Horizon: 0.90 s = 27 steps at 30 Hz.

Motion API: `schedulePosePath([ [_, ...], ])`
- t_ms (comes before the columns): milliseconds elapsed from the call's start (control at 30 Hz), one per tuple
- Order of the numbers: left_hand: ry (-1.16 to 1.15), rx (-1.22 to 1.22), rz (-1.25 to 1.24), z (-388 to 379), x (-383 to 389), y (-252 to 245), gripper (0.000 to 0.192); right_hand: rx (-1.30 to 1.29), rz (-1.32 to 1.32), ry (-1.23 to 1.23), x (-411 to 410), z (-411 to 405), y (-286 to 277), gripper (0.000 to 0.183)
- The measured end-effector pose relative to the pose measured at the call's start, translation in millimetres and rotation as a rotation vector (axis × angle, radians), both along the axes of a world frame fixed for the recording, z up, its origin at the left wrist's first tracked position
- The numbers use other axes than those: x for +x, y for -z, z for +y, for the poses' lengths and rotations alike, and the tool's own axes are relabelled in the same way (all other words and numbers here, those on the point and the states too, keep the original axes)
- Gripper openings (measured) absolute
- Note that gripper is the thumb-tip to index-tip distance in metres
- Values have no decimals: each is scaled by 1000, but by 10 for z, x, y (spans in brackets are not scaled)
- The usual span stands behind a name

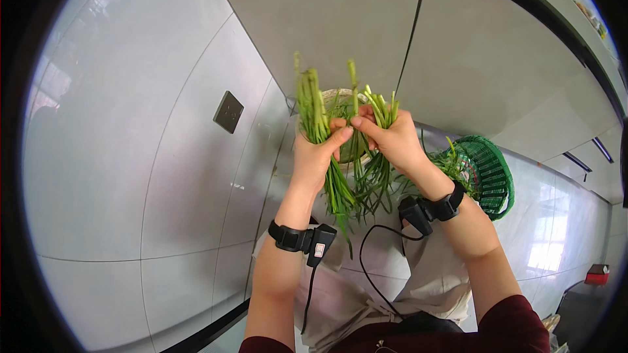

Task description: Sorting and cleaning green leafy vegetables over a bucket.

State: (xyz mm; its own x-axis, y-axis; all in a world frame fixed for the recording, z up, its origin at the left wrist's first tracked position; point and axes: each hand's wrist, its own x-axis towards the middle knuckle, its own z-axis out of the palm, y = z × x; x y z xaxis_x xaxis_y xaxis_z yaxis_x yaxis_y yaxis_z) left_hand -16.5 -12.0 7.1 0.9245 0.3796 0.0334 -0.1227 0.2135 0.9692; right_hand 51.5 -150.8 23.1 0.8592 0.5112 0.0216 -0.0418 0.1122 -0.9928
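My left hand (pixel 316 152) is wrapped around a thick bunch of long-stemmed leafy greens (pixel 311 98), with pale cut stem ends up and narrow leaves trailing down. A smaller bunch of the same greens (pixel 385 108) sits in my right hand (pixel 400 139). Between my hands stands a single stalk (pixel 353 83), pinched by the right thumb and fingers, with the left fingertips close beside it. Below and behind both hands is a round pail (pixel 338 92) with a light, stained rim. Some green bits show inside it; my hands and the greens hide much of it.
At the right, a green woven plastic basket (pixel 495 176) on the tiled floor holds more greens (pixel 454 164). Grey cabinet doors (pixel 324 19) rise behind the pail. A tiled wall with a dark socket plate (pixel 228 112) stands at left. Cables hang from black wrist devices (pixel 321 245).
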Motion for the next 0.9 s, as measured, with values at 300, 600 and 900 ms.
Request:
schedulePosePath([
  [300, -119, -278, -151, 78, 67, 29, 21, -95, -16, -10, -102, 92, 285, 23],
  [600, -173, -94, -111, 56, 75, -17, 14, -156, -33, -50, -112, 68, 242, 21],
  [900, -191, 147, -106, 105, 110, 73, 23, -129, 102, -103, -49, 7, 189, 23],
])
